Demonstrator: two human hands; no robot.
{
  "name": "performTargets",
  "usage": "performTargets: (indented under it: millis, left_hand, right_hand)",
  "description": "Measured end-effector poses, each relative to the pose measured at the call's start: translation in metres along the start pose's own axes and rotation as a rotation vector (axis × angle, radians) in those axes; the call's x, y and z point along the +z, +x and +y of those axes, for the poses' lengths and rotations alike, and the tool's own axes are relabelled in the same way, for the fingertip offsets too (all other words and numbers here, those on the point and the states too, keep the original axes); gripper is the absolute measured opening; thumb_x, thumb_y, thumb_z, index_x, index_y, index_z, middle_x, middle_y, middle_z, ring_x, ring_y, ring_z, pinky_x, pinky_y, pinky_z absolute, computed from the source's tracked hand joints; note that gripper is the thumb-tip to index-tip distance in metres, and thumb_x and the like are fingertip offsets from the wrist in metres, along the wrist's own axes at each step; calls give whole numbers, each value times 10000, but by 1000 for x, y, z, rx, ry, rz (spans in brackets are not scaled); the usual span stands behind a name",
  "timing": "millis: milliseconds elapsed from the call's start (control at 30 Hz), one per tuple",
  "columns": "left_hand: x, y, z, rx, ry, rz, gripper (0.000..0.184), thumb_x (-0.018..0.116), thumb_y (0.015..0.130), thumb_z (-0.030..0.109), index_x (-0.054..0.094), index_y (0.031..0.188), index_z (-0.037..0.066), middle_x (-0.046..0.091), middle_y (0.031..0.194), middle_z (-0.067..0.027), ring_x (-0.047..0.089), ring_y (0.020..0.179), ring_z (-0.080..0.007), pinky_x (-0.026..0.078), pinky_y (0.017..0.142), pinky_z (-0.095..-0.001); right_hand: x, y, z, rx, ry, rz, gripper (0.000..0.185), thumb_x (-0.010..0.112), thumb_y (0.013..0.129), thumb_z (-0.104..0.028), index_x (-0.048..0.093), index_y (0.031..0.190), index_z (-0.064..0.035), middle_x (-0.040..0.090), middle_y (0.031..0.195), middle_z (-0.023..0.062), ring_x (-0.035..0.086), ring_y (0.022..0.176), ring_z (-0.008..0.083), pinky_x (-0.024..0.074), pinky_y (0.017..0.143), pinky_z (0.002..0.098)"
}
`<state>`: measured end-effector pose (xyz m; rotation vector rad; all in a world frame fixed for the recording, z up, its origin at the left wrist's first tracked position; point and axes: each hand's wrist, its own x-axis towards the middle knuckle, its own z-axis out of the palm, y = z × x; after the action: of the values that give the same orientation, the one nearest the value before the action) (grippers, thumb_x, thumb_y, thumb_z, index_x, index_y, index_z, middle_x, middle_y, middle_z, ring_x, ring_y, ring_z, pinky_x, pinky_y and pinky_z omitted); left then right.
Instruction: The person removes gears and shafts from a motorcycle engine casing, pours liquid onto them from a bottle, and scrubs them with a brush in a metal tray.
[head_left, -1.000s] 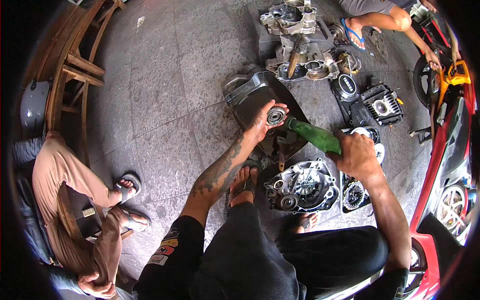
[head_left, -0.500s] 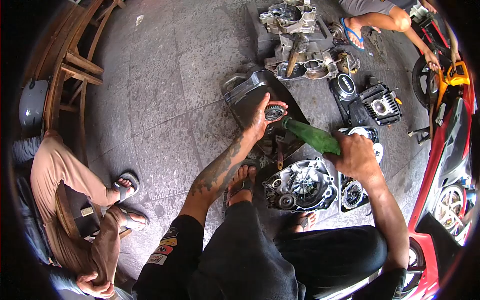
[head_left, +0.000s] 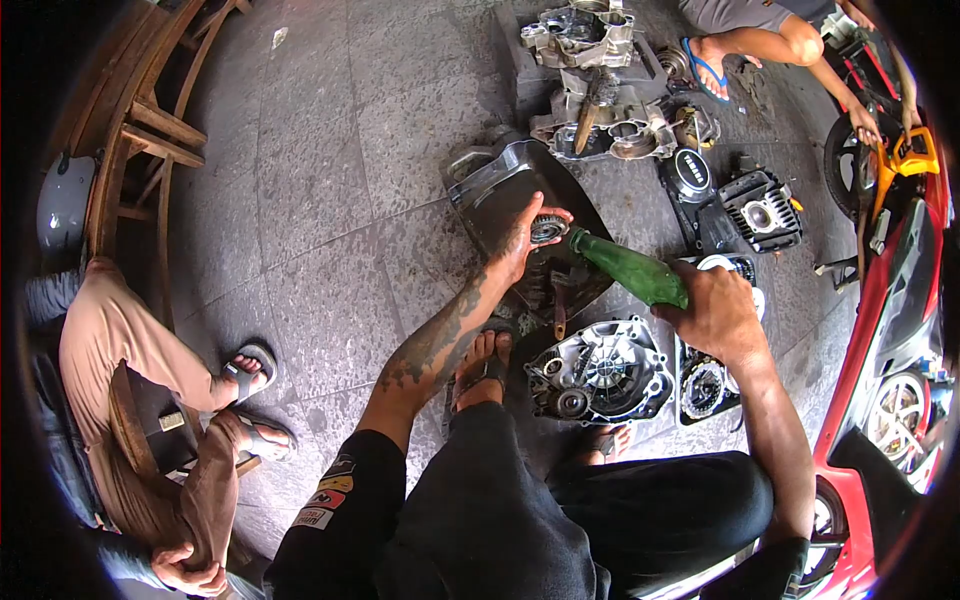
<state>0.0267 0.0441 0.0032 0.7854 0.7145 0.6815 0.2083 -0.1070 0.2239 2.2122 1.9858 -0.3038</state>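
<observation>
The right hand (head_left: 712,308) is wrapped around the wide end of a green glass bottle (head_left: 640,272), which tilts so that its neck points toward the left hand (head_left: 512,250). The left hand grasps a toothed gear (head_left: 547,230) between thumb and fingers, its round face showing; the bottle's mouth lies just beside the gear (whether the two touch, I can't tell). Both things are above a dark, oily pan (head_left: 520,185), with a brush-like tool (head_left: 560,310) at its near edge. On the floor (head_left: 320,260), closer to the person's knees, sits a metal engine cover (head_left: 605,370), and to its right a tray (head_left: 688,412) bears round parts, partly hidden under the right forearm. Beyond the bottle are a black cover (head_left: 690,175) marked YAMAHA and a finned block (head_left: 762,213). Farther off, past the pan, stand two open metal casings (head_left: 605,128), a wooden handle (head_left: 590,115) lying across the nearer one. At the far right, another person (head_left: 800,42) in blue sandals reaches toward a yellow part (head_left: 912,158) near a red motorcycle (head_left: 862,340).
</observation>
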Motion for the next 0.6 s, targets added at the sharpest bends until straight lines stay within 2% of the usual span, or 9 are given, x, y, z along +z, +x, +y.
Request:
performTargets:
  millis: [100,167,233,267,333,367,467,600]
  left_hand:
    - [1,-4,6,-13,78,8,537,378,960,519,686,940,79,681,1021,-66,617,994,-155,477,846,-351]
    - [-2,-2,3,-14,108,19,531,382,960,515,687,933,81,681,1021,-68,621,988,-156,482,841,-354]
    - [-3,-2,2,-32,-73,-35,487,396,960,485,648,1034,75,661,1076,-97,626,989,-205,496,844,-378]
    - [-3,-3,2,-32,-73,-35,487,396,960,485,648,1034,75,661,1076,-97,626,989,-205,496,844,-378]
    - [-2,-4,2,-56,-310,-131,457,408,955,453,572,1160,78,622,1157,-136,627,988,-272,507,848,-406]
    - [-3,-5,4,-96,-359,-117,442,410,935,407,510,1233,96,591,1201,-153,616,1004,-313,497,867,-457]
    - [-12,-1,-4,-106,-506,-163,446,400,903,377,520,1239,109,605,1161,-142,613,991,-297,486,873,-487]
    - [-16,3,-11,-104,-380,-57,493,391,876,357,501,1297,127,617,1094,-105,612,944,-263,484,837,-477]
  right_hand:
    - [-5,0,-3,18,10,-65,427,740,704,-341,658,1039,-89,665,774,193,651,777,378,507,732,467]
    - [-6,-1,-2,3,18,-114,442,689,762,-372,626,1080,-73,650,793,203,654,799,385,508,742,477]
    - [1,-1,3,0,6,-80,438,691,758,-373,629,1073,-74,651,800,204,652,804,385,507,742,477]
    - [4,-1,6,-1,-6,-47,435,692,755,-374,633,1065,-75,651,807,205,650,809,384,506,742,476]
    - [8,-2,10,9,-19,-32,412,719,727,-354,646,1029,-83,657,787,198,649,791,383,504,735,475]
    - [9,-2,10,19,-31,-18,392,745,699,-334,658,993,-90,662,767,192,648,774,382,502,727,474]
    - [11,-1,11,5,5,-133,411,700,737,-374,649,1024,-84,649,821,213,645,812,380,502,735,478]
    - [8,-3,6,-59,36,-89,417,703,734,-379,648,1010,-72,649,796,209,648,789,379,504,723,477]
